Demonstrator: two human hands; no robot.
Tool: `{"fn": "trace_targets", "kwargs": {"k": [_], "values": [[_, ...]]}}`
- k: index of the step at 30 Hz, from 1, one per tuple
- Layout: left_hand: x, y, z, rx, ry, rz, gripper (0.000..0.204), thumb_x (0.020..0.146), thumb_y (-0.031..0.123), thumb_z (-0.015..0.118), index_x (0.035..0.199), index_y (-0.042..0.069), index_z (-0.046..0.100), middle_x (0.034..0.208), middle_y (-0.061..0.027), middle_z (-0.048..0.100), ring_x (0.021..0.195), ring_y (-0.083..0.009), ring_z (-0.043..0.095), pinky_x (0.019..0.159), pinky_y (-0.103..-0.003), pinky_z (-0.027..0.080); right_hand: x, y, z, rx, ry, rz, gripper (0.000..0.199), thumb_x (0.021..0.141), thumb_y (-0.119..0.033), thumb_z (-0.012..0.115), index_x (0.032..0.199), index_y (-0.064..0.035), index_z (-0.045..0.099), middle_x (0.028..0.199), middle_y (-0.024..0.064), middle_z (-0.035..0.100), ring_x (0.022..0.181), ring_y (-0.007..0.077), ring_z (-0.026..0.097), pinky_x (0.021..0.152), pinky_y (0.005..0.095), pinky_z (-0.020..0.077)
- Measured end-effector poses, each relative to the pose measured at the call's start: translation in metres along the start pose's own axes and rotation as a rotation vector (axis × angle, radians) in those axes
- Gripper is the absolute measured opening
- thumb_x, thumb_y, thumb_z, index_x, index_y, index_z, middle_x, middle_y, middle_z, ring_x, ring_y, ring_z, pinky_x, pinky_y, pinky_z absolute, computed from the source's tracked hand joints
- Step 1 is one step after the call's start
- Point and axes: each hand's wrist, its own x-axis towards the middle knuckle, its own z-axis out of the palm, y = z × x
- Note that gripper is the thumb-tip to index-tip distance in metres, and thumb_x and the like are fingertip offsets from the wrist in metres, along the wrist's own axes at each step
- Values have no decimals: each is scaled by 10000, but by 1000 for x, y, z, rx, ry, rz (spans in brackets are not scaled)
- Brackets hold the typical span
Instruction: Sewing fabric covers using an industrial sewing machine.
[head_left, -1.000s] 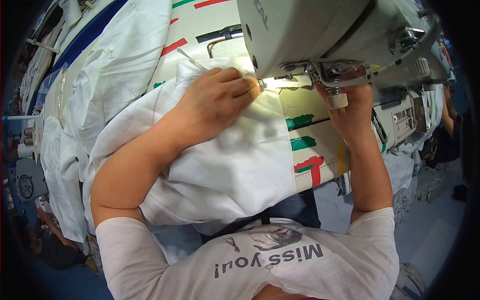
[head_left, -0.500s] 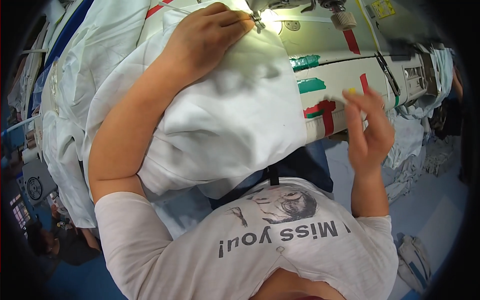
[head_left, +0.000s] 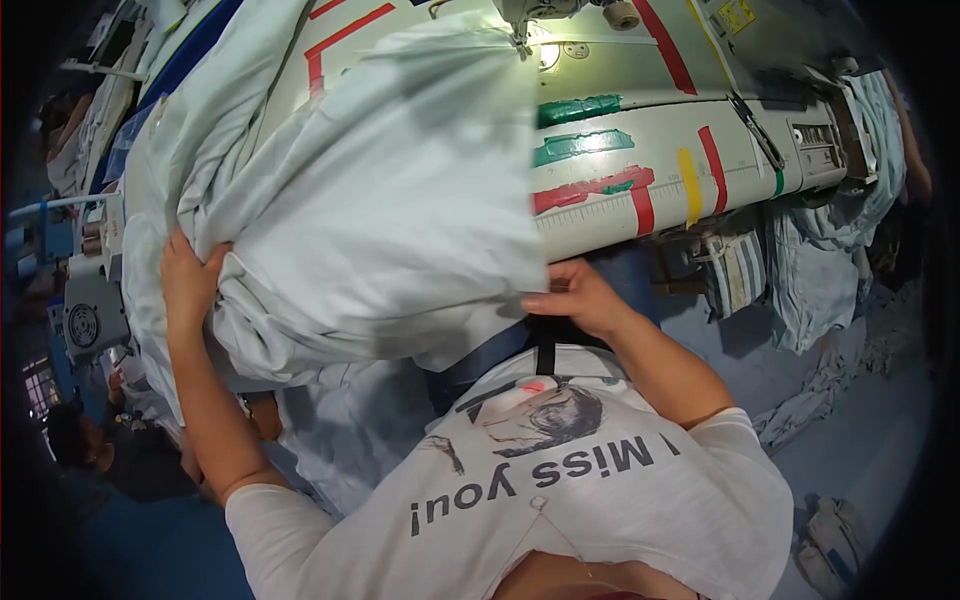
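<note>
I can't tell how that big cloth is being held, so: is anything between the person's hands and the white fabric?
Nothing visible. The left hand grips the bunched left edge of the white fabric directly, and the right hand touches its lower right edge at the front of the sewing table.

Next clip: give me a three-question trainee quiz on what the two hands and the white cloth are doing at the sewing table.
1. True or false: the left hand grips the bunched left side of the white cloth.
2. Where is the right hand? A) on the sewing machine's needle B) at the cloth's lower right edge, near the table's front C) on the floor
3. Fill in: the strip of tape between the red strips on the table front is ____.

Key: 1 true; 2 B; 3 yellow.
</note>
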Motion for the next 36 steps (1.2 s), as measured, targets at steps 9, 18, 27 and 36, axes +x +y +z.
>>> {"fn": "trace_targets", "kwargs": {"k": [9, 18, 27, 36], "values": [[43, -30, -72, -1290, -259, 23, 441, 811, 244, 683, 1142, -19, 556, 1012, -101, 640, 832, -165, 629, 766, -273, 499, -48, -22, 26, 473, -302, -96, 339, 769, -65, 587, 1084, 55, 620, 1142, 177, 613, 1154, 292, 534, 1033, 405, 348], [67, -20, -95, -1327, -30, -103, 369, 808, 246, 712, 1066, 10, 594, 934, -65, 644, 748, -132, 600, 684, -245, 471, -18, 16, 74, -24, -373, 339, 347, 799, -112, 693, 1130, -43, 613, 996, 33, 645, 862, 113, 587, 782, 262, 456], [104, -94, -108, -1273, 109, -14, 327, 793, 178, 710, 1057, 10, 614, 940, -87, 660, 776, -168, 630, 680, -270, 494, -107, -121, 55, 2, -89, -906, 320, 895, -79, 516, 1200, 20, 507, 1143, 142, 597, 1070, 220, 581, 887, 358, 485], [160, -324, -41, -397, 337, -700, 606, 703, 286, 738, 1155, -73, 553, 1102, -199, 611, 980, -303, 609, 755, -381, 509, -159, -58, 61, 42, 91, 80, 615, 693, -44, 755, 1242, 35, 489, 1171, 110, 586, 1039, 167, 560, 927, 278, 415]]}}
